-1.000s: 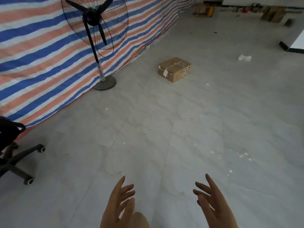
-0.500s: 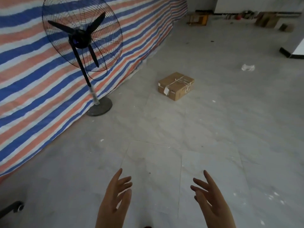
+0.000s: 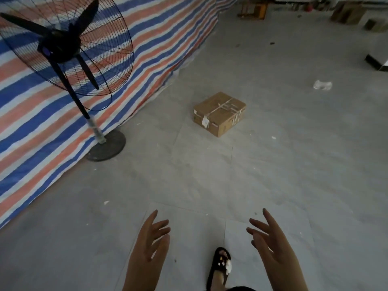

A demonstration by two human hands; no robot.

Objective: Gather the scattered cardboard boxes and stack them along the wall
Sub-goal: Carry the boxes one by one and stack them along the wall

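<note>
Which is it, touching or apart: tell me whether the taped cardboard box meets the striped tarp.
Apart. The head view shows bare floor between the cardboard box and the foot of the striped tarp.

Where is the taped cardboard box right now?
In the head view the cardboard box sits on the floor mid-frame, right of the fan's base, apart from the striped tarp.

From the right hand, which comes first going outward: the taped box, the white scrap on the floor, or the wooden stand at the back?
From the right hand:
1. Taped box, ahead, slightly left.
2. White scrap, farther, to the right.
3. Wooden stand, far back by the striped tarp.
</note>
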